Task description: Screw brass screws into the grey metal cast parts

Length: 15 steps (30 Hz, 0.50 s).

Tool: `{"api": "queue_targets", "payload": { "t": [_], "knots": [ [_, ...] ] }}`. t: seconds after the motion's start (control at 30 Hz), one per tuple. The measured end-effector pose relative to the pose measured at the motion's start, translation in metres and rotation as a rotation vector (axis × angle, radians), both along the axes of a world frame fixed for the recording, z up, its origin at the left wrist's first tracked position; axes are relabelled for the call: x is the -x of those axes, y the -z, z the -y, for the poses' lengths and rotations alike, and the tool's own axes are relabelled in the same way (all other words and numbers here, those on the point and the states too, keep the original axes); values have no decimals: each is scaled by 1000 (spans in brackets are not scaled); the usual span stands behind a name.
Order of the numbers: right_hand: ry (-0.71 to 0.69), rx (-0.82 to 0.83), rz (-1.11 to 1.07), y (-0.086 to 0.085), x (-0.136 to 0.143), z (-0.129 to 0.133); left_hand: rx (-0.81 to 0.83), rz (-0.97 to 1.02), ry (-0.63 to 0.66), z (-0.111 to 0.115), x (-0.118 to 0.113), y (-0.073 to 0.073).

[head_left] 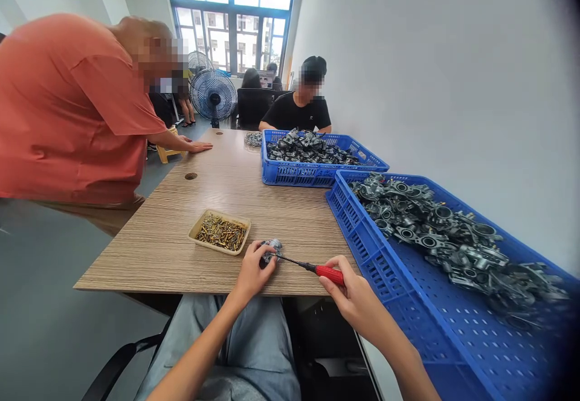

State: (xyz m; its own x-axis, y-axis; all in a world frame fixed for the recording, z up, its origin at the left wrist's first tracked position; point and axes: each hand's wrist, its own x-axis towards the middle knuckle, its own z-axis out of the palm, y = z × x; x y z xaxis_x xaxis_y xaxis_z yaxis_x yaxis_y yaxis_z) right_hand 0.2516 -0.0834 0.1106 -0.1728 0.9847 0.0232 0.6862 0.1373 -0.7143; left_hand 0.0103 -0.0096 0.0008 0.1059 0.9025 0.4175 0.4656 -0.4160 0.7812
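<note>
My left hand (254, 270) is closed around a small grey metal part (275, 245) near the table's front edge; fingers hide much of it. It resembles the cast carburetor-like parts in the crates. In my right hand (356, 292) is a screwdriver (330, 275) with a red handle and a dark shaft. The shaft points left, and its tip reaches the metal part by my left fingers; exactly where it touches is hidden. Just left of my left hand, a shallow beige tray (194, 239) holds many small brass-coloured pieces.
A blue crate (389, 268) of metal parts stands at my right, a second blue crate (294, 176) behind it. Across the wooden table (149, 256) sits a person in black (299, 111). Another person in an orange shirt (77, 117) leans a hand on the left edge. A fan (214, 96) stands beyond.
</note>
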Motion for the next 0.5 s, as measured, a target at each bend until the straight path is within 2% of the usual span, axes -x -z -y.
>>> {"api": "queue_targets", "payload": {
  "t": [0.5],
  "knots": [
    [10, 6, 7, 0, -1, -2, 6, 2, 4, 0, 0, 1]
  ]
}}
